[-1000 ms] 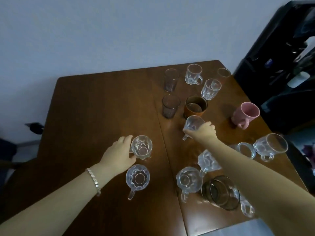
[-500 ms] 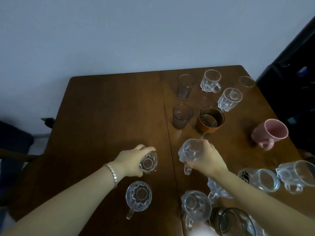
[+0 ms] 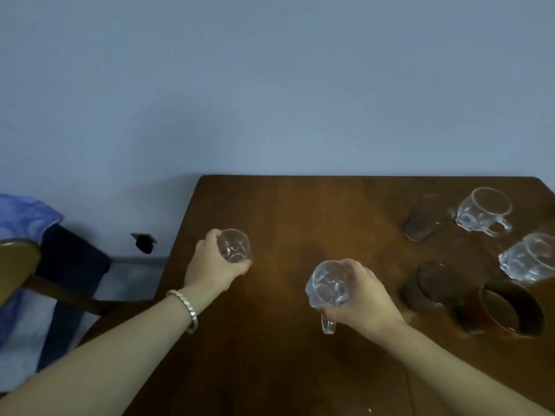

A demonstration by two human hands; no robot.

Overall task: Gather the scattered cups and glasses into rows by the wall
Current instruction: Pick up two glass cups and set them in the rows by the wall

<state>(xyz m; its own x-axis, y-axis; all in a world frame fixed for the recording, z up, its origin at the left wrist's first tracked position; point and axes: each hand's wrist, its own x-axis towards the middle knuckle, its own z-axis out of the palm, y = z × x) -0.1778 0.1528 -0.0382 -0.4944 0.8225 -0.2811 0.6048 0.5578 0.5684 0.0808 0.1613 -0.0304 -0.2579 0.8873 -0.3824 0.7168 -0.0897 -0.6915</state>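
- My left hand (image 3: 214, 267) wraps around a clear glass (image 3: 234, 250) from the side, fingers closed on its wall, so I can carry it toward the wall edge without touching the rim.
- My right hand (image 3: 357, 298) grips a clear handled mug (image 3: 329, 288) by its body, tilted, with the handle hanging down below my palm; I judge it is off the wood, though I cannot tell for certain.
- Both pieces sit over the bare left half of the table (image 3: 288, 205), where I judge a new row can start along the far edge.
- To my right, two dark tumblers (image 3: 423, 219) stand one behind the other, with a brown mug (image 3: 510, 310) just beside the nearer one.
- Two more clear mugs (image 3: 483, 211) stand beyond them, closer to the wall, loosely grouped, not yet a straight row.
- A bracelet (image 3: 187, 307) rides on my left wrist, clear of the glass.
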